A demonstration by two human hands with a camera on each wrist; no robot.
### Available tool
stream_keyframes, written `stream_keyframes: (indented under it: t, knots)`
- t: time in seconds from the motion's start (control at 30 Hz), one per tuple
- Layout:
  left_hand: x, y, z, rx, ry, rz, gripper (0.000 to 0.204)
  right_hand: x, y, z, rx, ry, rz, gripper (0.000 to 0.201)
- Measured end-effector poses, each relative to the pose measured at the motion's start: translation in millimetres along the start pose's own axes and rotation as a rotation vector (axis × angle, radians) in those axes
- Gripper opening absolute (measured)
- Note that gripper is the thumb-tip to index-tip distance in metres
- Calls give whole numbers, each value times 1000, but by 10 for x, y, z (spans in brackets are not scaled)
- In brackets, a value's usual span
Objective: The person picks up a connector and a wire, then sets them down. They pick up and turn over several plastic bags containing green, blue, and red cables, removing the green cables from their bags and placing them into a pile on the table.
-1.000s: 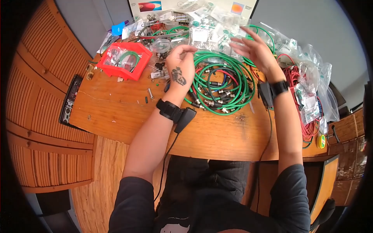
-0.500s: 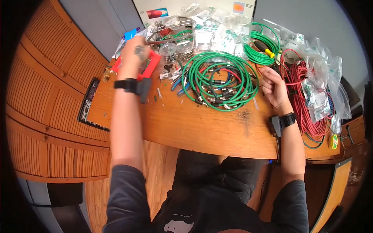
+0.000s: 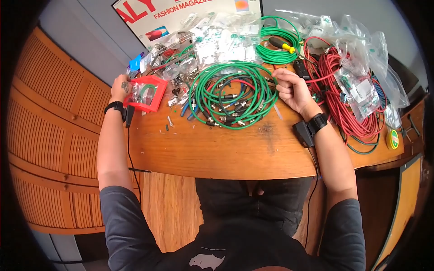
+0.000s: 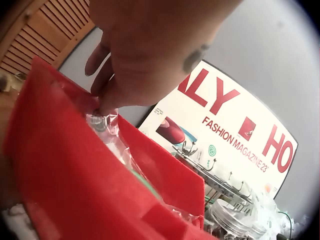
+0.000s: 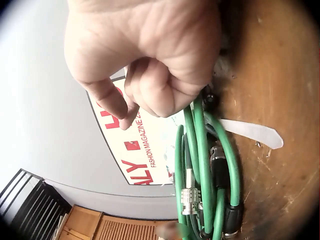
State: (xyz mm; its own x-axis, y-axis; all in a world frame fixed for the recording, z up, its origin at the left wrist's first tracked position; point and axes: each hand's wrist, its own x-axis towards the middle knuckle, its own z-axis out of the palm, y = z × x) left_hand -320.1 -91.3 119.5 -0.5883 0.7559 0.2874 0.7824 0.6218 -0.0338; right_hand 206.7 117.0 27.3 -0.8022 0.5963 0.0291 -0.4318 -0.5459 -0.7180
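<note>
My left hand [image 3: 120, 89] is at the left end of the red bin [image 3: 159, 95]. In the left wrist view its fingers and thumb pinch the rim of the red bin [image 4: 65, 165], beside a clear bag [image 4: 116, 137] lying inside. My right hand [image 3: 291, 90] hovers by the right edge of the coiled green cables [image 3: 199, 86], fingers loosely curled. The right wrist view shows this hand [image 5: 145, 60] with nothing visible in it, near green cables [image 5: 201, 150] with metal connectors.
Clear plastic bags [image 3: 226, 43] pile up at the back. A yellow-and-black screwdriver [image 3: 282, 45] lies on another green coil. Red cables [image 3: 327, 67] and a round yellow tin [image 3: 393, 139] are at the right. Blue-handled pliers [image 3: 185, 108] and small metal pieces lie left of centre.
My left hand has gone from beside the green coil to the red bin's left end. My right hand has come down from its raised, spread pose, with its fingers now curled. The head view has shifted.
</note>
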Motion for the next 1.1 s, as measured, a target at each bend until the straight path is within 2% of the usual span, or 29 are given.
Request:
stream_keyframes:
  t: [0.07,0.13,0.17,0.2,0.27,0.3,0.37,0.43,0.5,0.53,0.57,0.6,0.67,0.7,0.73,0.77,0.8,0.83,0.87,0.93,0.97,1.0,1.07,1.1]
  knots:
    - [48,15,-45,-60,44,28,24,1,24,-2,-3,-12,22,12]
    - [87,17,-234,-227,-99,-13,27,-2,34,-1,4,-15,27,12]
    - [88,69,-348,-187,15,106,26,-5,36,7,8,-23,31,12]
    - [94,105,-491,-186,16,104,26,-2,37,17,12,-31,36,12]
    - [-17,386,-925,-168,74,290,19,4,53,20,16,-39,35,13]
    - [-64,496,-1083,-163,73,289,19,2,70,25,22,-43,29,14]
    - [-143,734,-1368,-380,148,385,13,-5,77,42,54,-83,27,15]
    - [-228,972,-1642,-372,174,388,14,3,77,26,81,-120,26,17]
    - [-338,1250,-1819,-366,193,399,14,35,117,-9,171,-229,-55,26]
    - [-416,1402,-1874,-492,218,423,13,5,112,49,172,-222,-60,26]
    - [-459,1547,-1877,-620,242,447,13,-35,93,157,162,-204,-70,35]
    - [-474,1668,-1830,-628,238,453,13,-54,87,232,150,-185,-77,45]
    - [-510,1904,-1678,-1027,83,588,19,-47,99,262,216,-376,-49,68]
    - [-538,2064,-1528,-1089,74,628,20,-53,106,277,218,-432,-29,81]
    - [-614,2228,-1398,-1131,10,614,20,-60,116,270,227,-478,-11,82]
    - [-746,2409,-1293,-1281,-194,576,18,-55,138,217,265,-544,27,81]
    - [-839,2579,-1120,-1320,-223,555,16,-66,165,161,306,-608,67,81]
    - [-950,2737,-985,-1371,-298,500,16,-122,145,168,354,-587,130,76]
    - [-993,2824,-835,-1387,-360,513,18,-134,127,131,353,-576,132,76]
    - [-1002,2907,-561,-1520,-493,410,20,-142,102,70,6,-420,180,71]
    - [-970,2872,-469,-1468,-489,398,26,-139,103,134,28,-341,179,65]
    - [-990,2856,-354,-1469,-490,395,26,-128,125,147,28,-340,182,65]
    - [-1075,2853,-250,-2077,-543,224,38,-83,129,177,-86,-232,81,60]
    - [-1109,2804,-216,-2127,-678,212,50,-89,123,206,-35,-231,64,56]
